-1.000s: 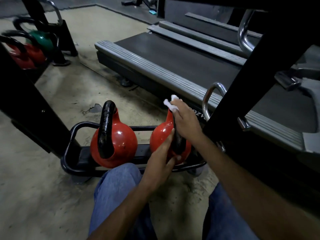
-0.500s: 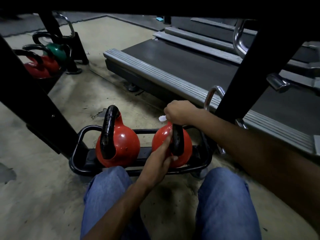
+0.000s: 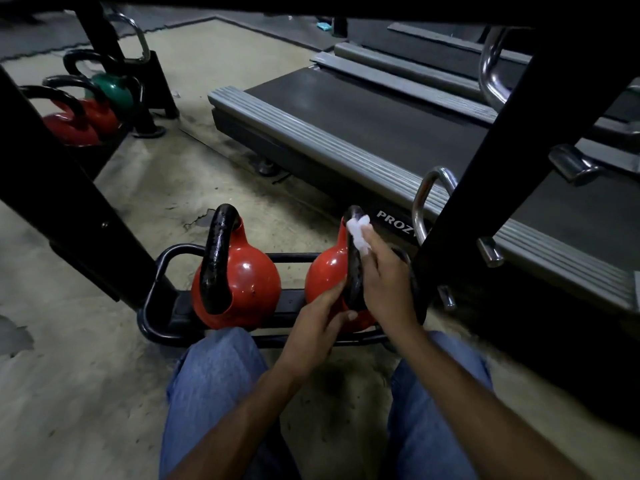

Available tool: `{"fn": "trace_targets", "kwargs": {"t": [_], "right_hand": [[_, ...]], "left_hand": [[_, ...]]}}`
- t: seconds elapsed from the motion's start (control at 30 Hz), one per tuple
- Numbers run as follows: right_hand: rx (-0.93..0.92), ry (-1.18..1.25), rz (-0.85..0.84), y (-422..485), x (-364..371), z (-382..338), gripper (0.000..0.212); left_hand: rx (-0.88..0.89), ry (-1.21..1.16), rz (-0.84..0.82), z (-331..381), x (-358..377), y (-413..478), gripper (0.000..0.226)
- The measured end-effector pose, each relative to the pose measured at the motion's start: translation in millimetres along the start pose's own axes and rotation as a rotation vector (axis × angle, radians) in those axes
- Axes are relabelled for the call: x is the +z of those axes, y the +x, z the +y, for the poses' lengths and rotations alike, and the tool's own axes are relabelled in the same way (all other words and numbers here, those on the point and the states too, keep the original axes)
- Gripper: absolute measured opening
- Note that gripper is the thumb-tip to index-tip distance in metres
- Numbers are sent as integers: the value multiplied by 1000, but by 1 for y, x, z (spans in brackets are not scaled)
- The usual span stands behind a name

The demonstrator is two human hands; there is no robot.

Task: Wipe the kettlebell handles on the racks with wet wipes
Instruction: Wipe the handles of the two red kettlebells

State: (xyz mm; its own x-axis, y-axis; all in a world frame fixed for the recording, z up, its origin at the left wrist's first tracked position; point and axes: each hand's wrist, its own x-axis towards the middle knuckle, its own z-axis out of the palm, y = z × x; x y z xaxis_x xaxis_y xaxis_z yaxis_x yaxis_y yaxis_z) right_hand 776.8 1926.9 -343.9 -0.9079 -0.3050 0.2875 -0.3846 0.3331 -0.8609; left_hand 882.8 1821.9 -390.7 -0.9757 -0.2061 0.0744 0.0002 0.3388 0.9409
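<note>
The red round kettlebell (image 3: 325, 271) sits on the low black metal rack (image 3: 162, 268), between both hands. The right hand (image 3: 388, 278) pinches a white crumpled wet wipe (image 3: 358, 233) against the top of its black handle (image 3: 354, 271). The left hand (image 3: 318, 323), fingers curled, grips the handle's near base.

A treadmill (image 3: 381, 133) fills the far right, its dark belt edged on the near side by a ribbed grey side rail (image 3: 311, 140) that runs down to the right. White lettering (image 3: 394, 221) on its near end reads "PROZ" before it is cut off. A round foot (image 3: 266, 166) props its far left corner. A second treadmill (image 3: 415, 60) lies just beyond it. The pale concrete floor (image 3: 69, 375) has a chipped patch (image 3: 201, 218) near the middle. Dark matting (image 3: 34, 36) covers the far left corner. A small turquoise object (image 3: 323, 26), possibly a cloth, lies far back.
</note>
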Motion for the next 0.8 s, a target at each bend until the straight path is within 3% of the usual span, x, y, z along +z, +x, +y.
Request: {"fn": "trace_targets", "kwargs": {"t": [0.1, 0.17, 0.27, 0.47, 0.67, 0.73, 0.8], "right_hand": [[562, 608, 59, 22, 19, 2, 27], [846, 977, -87, 52, 15, 1, 35], [997, 1089, -188, 74, 7, 5, 50], [843, 1068, -227, 34, 4, 3, 44], [340, 341, 87, -15, 11, -7, 27], [196, 144, 25, 1, 19, -7, 24], [69, -30, -131, 27, 19, 1, 44]], "left_hand": [[-3, -1, -7, 0, -3, 3, 56], [-16, 7, -6, 0, -5, 4, 55], [-27, 10, -5, 0, -5, 4, 55], [-36, -9, -38, -2, -7, 6, 54], [-80, -44, -72, -9, -10, 7, 52], [-94, -12, -84, -9, -12, 8, 55], [-115, -4, -73, -10, -12, 8, 58]]}}
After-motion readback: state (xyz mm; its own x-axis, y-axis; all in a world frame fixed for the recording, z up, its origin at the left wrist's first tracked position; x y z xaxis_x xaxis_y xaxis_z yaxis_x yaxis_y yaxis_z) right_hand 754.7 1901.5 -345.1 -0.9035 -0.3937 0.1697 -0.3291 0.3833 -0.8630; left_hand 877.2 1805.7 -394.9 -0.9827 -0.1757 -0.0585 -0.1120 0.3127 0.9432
